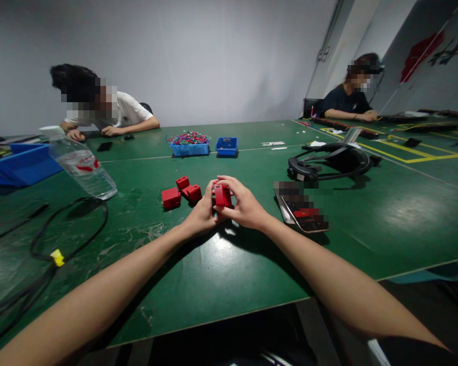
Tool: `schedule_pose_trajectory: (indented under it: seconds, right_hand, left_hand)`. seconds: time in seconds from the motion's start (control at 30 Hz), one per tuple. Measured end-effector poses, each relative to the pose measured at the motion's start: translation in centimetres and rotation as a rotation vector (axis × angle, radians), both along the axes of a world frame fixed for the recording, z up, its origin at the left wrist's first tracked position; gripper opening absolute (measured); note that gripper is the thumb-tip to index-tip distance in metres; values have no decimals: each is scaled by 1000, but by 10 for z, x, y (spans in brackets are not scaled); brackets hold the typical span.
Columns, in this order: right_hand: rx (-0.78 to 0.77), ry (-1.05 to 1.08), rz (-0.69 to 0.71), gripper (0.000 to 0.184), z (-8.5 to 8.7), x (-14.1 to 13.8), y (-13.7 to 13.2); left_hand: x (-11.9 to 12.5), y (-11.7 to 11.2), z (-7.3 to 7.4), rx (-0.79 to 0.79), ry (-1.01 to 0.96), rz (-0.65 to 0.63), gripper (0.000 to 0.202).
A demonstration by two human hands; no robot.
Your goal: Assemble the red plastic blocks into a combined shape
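Between my two hands is a small red box-shaped block (223, 196) with a dark slot near its top edge. My right hand (246, 204) curves around it from the right, thumb below and fingers over the top. My left hand (203, 214) closes on its left side, with some fingers hidden behind the block. Just left of my hands, several similar red blocks lie grouped on the green table, among them a larger block (171, 198) and a smaller one (182, 182).
A phone (309, 213) lies to the right, below a black headset (330, 161). Farther back are a blue bin of colourful wires (191, 147) and a small blue bin (226, 147). At left stand a tilted water bottle (82, 165) and a black cable (106, 216). Two people sit across the table.
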State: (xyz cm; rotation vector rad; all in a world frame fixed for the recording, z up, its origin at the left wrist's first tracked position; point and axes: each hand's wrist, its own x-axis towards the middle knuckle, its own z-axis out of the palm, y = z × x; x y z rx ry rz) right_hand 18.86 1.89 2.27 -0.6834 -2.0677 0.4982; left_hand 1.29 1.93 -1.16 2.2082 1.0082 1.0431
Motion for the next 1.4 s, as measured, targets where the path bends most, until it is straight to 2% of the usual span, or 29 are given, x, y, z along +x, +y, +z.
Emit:
schedule_pose_trajectory:
  seconds: [0.13,0.43,0.77,0.9,1.0,1.2,1.27,1.4]
  right_hand:
    - [-3,2,-7,54,-2,-1,1]
    - [-23,17,-7,50,0,0,0]
    - [-90,41,-11,40,2,2,-3]
    - [-124,61,-30,48,-1,0,-1]
    - [-220,129,-62,54,-6,-2,1]
    - [-595,265,-51,65,-11,-7,5]
    - [-629,266,-52,63,-10,-7,5]
    - [-596,281,-26,58,-5,-7,3]
  left_hand:
    - [0,0,2,10,18,7,97]
    - [2,-3,4,-3,3,3,95]
    - [2,-1,0,11,-5,26,93]
    - [2,-2,0,16,3,22,95]
    - [2,-1,-1,15,-1,13,96]
    - [2,-1,0,5,-11,-17,94]
    - [2,-1,1,25,-15,-20,93]
    - [2,0,1,58,-30,-58,90]
